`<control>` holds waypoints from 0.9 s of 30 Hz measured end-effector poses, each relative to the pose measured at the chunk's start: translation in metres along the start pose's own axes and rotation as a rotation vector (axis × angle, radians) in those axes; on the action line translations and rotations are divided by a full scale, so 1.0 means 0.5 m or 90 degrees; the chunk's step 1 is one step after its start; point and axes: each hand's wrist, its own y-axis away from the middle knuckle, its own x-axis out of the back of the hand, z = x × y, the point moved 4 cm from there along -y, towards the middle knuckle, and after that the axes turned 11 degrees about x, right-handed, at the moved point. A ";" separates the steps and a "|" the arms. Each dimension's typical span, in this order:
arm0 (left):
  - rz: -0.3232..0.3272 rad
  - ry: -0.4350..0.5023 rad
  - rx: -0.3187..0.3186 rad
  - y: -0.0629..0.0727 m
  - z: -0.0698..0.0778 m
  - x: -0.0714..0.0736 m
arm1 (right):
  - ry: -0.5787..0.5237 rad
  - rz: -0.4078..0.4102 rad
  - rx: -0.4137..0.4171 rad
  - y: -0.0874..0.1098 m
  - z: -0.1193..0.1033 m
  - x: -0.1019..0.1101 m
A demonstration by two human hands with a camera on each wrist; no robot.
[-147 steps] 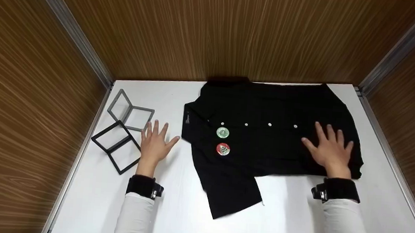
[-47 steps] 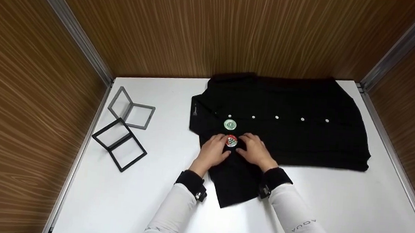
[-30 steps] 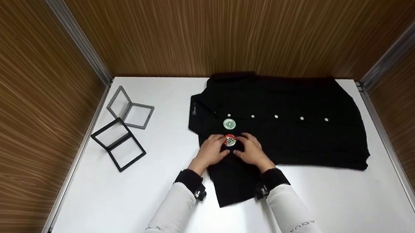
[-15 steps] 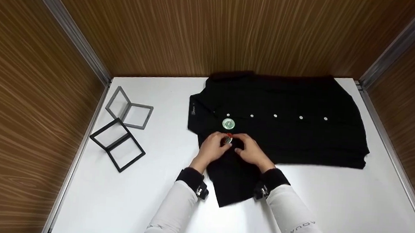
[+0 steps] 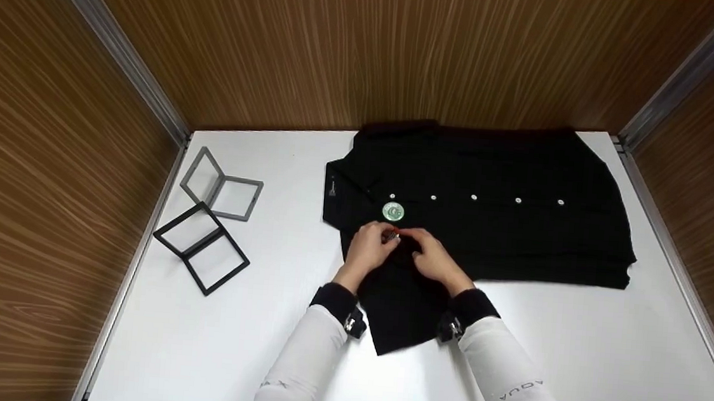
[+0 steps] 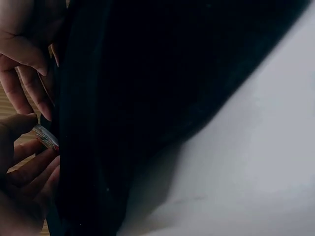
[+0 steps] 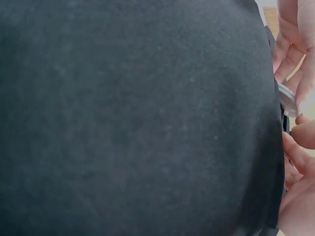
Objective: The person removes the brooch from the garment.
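In the head view, a black button-up shirt [image 5: 488,230] lies spread on the white table, its collar to the left. A green round pin badge [image 5: 393,211] sits on its chest. Just below, my left hand [image 5: 367,249] pinches a red pin badge [image 5: 394,234] between thumb and fingers. That badge is tipped up, its rim showing in the left wrist view, and its face is mostly hidden from above. My right hand [image 5: 436,259] lies on the shirt from the other side, index finger reaching the badge's upper edge, thumb apart from it.
Two hinged open frames, one grey [image 5: 236,198] and one black [image 5: 215,259], stand at the table's left side. Wood-grain panels [image 5: 318,44] close off the back and both sides. One shirt sleeve [image 5: 401,325] extends toward the front of the table.
Both hands came from the table's left and the shirt's hem to the red badge. The left hand has pinched it and tilted it up from lying flat. The shirt shifted slightly.
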 end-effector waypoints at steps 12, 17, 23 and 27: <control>-0.038 0.111 0.038 -0.015 0.002 0.005 | 0.032 0.043 -0.057 0.006 0.016 -0.005; -0.054 0.181 0.045 -0.019 -0.009 0.003 | 0.052 0.052 -0.054 0.003 0.017 -0.014; -0.050 0.234 0.065 -0.021 -0.019 0.001 | 0.092 0.047 -0.091 0.001 0.016 -0.026; -0.051 0.266 0.086 -0.021 -0.024 -0.002 | 0.127 0.062 -0.122 -0.006 0.017 -0.026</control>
